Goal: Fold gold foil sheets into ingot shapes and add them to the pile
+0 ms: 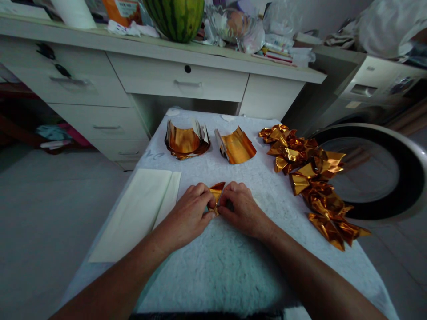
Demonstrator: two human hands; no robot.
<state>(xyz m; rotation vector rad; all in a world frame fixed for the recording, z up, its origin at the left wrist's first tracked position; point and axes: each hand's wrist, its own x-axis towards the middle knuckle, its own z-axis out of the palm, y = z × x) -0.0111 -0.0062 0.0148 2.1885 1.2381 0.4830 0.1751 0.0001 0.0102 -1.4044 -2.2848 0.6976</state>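
Between my two hands, low over the cloth-covered table, is a small piece of gold foil paper [216, 190], folded and partly hidden by my fingers. My left hand [194, 206] pinches its left side with thumb and fingers. From the right, my right hand [243, 208] pinches the other side, close beside my left fingertips. Just beyond lie two piles of curled gold foil sheets, a thicker left stack [184, 141] and a smaller right stack [239, 146]. Along the table's right side runs a heap of folded gold foil pieces [307, 173].
Pale yellowish paper sheets [133, 218] lie at the table's left. Behind stands a white desk [187, 82] with drawers, bearing a watermelon [175, 18], bags and a paper roll [75, 13]. At right, a washing machine's open round door [405, 173] sits close to the table edge.
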